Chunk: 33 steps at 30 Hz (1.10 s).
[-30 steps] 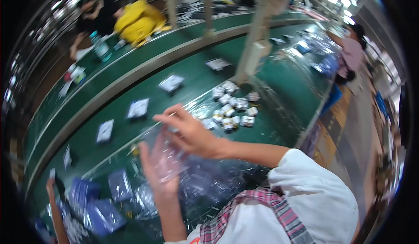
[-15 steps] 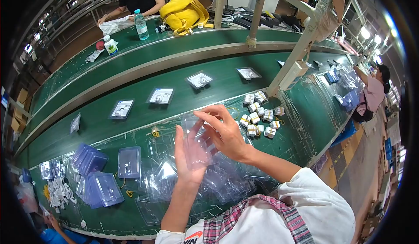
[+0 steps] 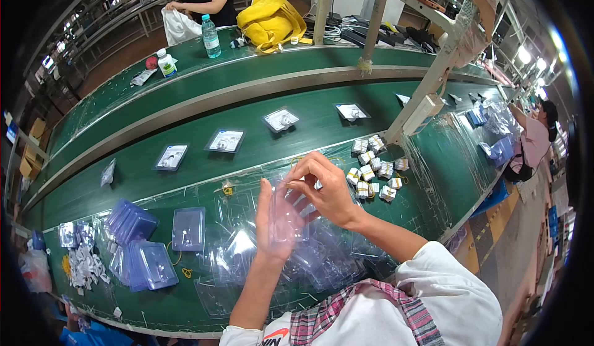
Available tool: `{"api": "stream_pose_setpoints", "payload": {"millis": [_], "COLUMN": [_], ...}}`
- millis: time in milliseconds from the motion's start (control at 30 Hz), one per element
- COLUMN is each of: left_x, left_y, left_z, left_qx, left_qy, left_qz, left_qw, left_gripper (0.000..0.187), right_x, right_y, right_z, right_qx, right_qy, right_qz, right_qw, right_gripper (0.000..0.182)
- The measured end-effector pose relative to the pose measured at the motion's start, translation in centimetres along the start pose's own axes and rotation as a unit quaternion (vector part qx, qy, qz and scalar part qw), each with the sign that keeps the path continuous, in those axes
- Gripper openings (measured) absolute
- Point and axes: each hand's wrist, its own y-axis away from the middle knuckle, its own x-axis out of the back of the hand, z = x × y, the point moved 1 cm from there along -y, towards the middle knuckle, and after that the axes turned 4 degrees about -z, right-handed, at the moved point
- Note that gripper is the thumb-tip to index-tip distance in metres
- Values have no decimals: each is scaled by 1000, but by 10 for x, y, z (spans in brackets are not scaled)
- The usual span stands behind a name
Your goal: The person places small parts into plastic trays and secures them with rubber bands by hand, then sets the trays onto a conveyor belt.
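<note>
A clear plastic blister pack (image 3: 289,222) lies upright along the palm and fingers of my left hand (image 3: 272,238), its thumb raised at the left edge. My right hand (image 3: 328,191) pinches at the pack's top edge with bent fingers; whatever small piece may sit between the fingertips is hidden. Below both hands spreads a pile of loose clear plastic shells (image 3: 322,262). To the right of my right hand, small white bundles of folded paper with yellow bands (image 3: 366,173) lie in a group.
Several packs with white cards (image 3: 226,140) lie on the green conveyor belt (image 3: 204,120) ahead. Stacked bluish plastic shells (image 3: 151,264) and a heap of white slips (image 3: 86,265) are at left. A metal post (image 3: 427,86) rises at right. Co-workers sit across and at far right.
My right fingers have curled closer onto the pack's top edge. The belt packs have drifted slightly left. The co-worker across has lifted a white cloth or bag. My view has shifted a little.
</note>
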Motion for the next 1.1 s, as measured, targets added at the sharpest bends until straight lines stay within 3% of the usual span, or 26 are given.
{"api": "stream_pose_setpoints", "payload": {"millis": [267,367,467,567,700,800,933,1033,1100], "left_x": [3,-1,-4,2,8,3,-5,0,2], "left_y": [1,2,2,1,0,2,4,0,-1], "left_z": [-2,2,6,3,5,6,4,8,8], "left_qx": [-4,-13,-43,-44,-36,-27,-28,-32,-32], "left_qy": [31,13,-24,34,80,68,63,62,44], "left_qz": [-59,-54,4,26,19,20,12,13,-13], "left_qw": [998,998,999,998,996,997,998,997,998], "left_gripper": [65,64,66,65,64,64,64,65,64], "right_x": [1,1,-6,-10,-13,-7,-4,-2,2], "right_y": [9,10,15,18,22,17,18,19,12], "right_z": [0,-8,-7,-12,-9,-8,-14,2,3], "right_qx": [79,9,80,75,39,64,-37,-87,-99], "right_qy": [62,5,120,145,105,118,2,-186,-184], "right_qz": [28,15,16,6,-14,0,34,46,52], "right_qw": [995,1000,989,987,994,991,999,978,977], "right_gripper": [19,28,39,45,44,34,15,14,12]}}
